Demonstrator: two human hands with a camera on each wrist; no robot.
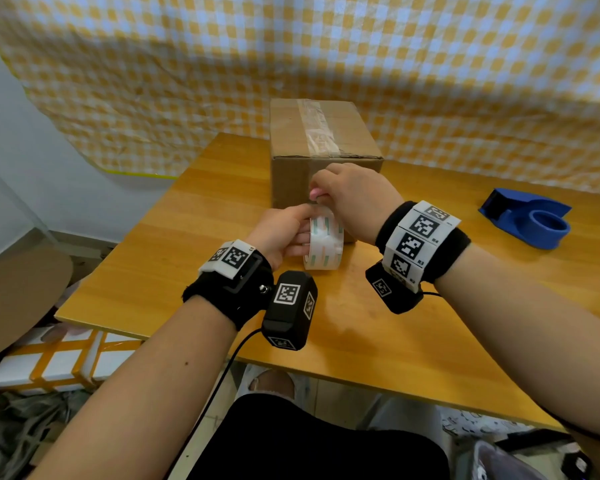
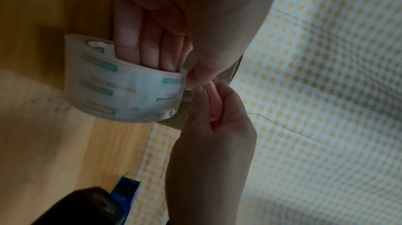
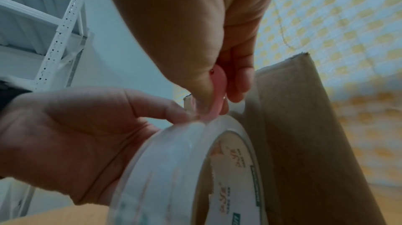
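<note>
A roll of clear packing tape (image 1: 326, 249) stands on edge just in front of a taped cardboard box (image 1: 323, 140). My left hand (image 1: 302, 228) grips the roll, fingers (image 2: 152, 46) pushed through its core and the thumb on its outer face. My right hand (image 1: 326, 190) pinches a small pink cutter (image 1: 315, 194) at the top of the roll, close to the box's front face. In the right wrist view the pink cutter (image 3: 217, 87) meets the tape roll (image 3: 195, 168) at its upper rim, beside the box (image 3: 315, 134). The cutter's edge is hidden.
A blue tape dispenser (image 1: 530, 220) lies on the wooden table (image 1: 361, 327) to the right. A yellow checked cloth (image 1: 291, 46) hangs behind the table. White boxes (image 1: 59, 365) sit on the floor at the left, below the table edge.
</note>
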